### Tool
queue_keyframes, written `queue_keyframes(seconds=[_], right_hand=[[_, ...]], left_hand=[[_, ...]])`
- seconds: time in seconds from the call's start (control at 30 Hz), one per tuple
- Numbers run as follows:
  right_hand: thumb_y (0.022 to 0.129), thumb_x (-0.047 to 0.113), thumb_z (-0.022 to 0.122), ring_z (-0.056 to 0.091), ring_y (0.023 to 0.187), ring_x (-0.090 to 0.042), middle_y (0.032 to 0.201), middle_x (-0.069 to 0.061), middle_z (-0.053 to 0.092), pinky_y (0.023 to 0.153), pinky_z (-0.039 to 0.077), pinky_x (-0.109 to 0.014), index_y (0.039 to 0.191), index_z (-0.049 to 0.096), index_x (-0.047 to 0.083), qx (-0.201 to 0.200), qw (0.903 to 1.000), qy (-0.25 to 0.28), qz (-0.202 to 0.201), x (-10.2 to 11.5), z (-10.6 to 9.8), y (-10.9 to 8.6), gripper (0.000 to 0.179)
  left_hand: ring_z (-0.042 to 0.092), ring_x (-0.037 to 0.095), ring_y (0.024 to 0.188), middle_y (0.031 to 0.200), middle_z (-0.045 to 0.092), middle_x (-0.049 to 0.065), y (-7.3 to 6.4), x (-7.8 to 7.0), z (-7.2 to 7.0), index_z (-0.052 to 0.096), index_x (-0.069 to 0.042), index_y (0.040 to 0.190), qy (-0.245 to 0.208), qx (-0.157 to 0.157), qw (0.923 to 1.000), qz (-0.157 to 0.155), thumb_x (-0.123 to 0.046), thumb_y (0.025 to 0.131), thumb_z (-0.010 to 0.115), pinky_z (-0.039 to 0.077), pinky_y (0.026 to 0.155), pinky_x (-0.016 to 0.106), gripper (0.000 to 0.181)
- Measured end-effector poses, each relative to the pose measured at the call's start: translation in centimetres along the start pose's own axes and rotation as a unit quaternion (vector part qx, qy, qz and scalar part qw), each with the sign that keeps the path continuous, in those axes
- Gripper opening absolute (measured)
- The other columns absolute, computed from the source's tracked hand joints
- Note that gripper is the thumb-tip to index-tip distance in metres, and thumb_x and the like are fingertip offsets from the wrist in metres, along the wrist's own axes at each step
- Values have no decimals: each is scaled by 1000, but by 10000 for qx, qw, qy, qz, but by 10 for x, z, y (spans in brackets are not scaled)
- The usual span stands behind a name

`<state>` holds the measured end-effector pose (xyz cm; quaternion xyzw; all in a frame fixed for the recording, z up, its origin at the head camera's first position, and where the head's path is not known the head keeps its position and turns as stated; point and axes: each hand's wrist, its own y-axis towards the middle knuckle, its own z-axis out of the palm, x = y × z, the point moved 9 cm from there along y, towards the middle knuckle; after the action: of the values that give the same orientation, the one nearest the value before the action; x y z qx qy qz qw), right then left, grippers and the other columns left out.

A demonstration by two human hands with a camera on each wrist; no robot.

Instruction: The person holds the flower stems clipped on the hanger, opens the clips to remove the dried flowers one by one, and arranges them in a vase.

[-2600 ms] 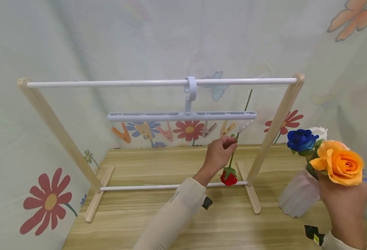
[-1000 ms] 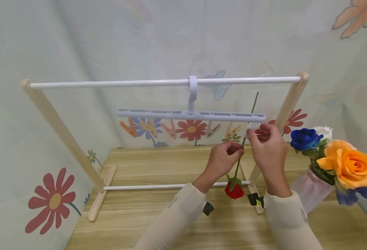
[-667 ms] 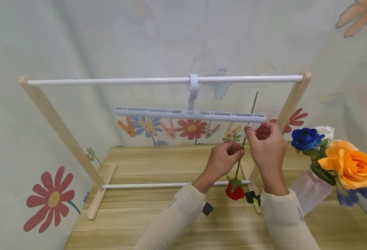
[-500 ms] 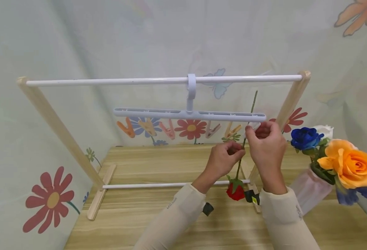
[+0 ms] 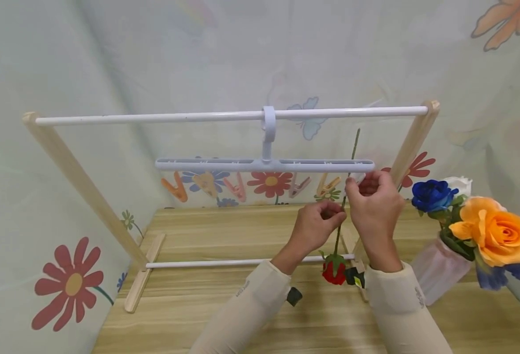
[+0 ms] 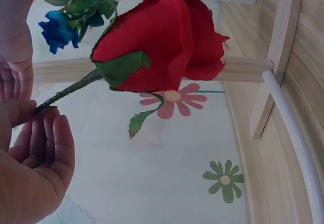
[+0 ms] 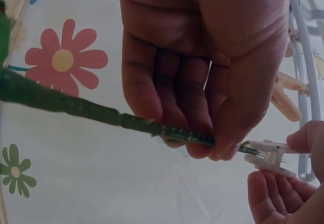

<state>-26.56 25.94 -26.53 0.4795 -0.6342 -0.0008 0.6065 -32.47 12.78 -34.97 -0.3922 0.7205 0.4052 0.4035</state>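
A red artificial rose (image 5: 333, 271) hangs head down, its green stem rising past the right end of the pale blue hanger (image 5: 224, 165). My left hand (image 5: 315, 226) pinches the stem between thumb and fingers, seen close up in the left wrist view (image 6: 38, 153). Just above, my right hand (image 5: 376, 211) pinches the white clothespin (image 7: 271, 155) at the hanger's right end. In the right wrist view the stem enters the clothespin's jaws; whether they press on it I cannot tell. Several other clothespins, such as an orange one (image 5: 174, 188), hang along the bar.
The hanger hooks over the white rod (image 5: 154, 118) of a wooden-legged rack standing on the wood-grain table (image 5: 224, 231). At the right, a pale vase (image 5: 441, 270) holds several artificial flowers, among them an orange rose (image 5: 492, 231) and a blue one (image 5: 434, 195). A flower-printed cloth hangs behind.
My right hand has left the flowers in the vase and taken hold of the white clothespin. My left hand and the rose have shifted slightly right and down. The hanger has swung a little.
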Motion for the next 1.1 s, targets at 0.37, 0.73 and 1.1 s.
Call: queue_keyframes(seconds=[0.37, 0.73, 1.1], right_hand=[[94, 31, 70, 60, 76, 0, 94, -14, 74, 67, 45, -6, 116, 63, -1, 116, 9999, 49, 94, 1, -2, -1, 40], [93, 28, 74, 57, 76, 12, 99, -13, 72, 71, 46, -2, 122, 61, -1, 267, 9991, 244, -203, 2, 0, -7, 42], [87, 19, 81, 69, 84, -28, 103, -19, 71, 75, 42, 1, 119, 62, -5, 466, 9970, 125, -607, -1, 1, -13, 44]], left_hand=[[61, 4, 75, 90, 73, -4, -3, 7, -2, 75, -15, 100, 234, 202, 9991, -296, -26, 96, 72, 52, 66, 19, 13], [60, 3, 74, 88, 72, -4, -16, 3, -10, 74, -13, 101, 984, 471, 9940, 119, -21, 97, 70, 52, 68, 16, 10], [53, 0, 64, 79, 71, -8, -32, -4, -26, 75, -15, 95, 1984, 565, 9764, 632, -16, 97, 67, 46, 62, 13, 8]])
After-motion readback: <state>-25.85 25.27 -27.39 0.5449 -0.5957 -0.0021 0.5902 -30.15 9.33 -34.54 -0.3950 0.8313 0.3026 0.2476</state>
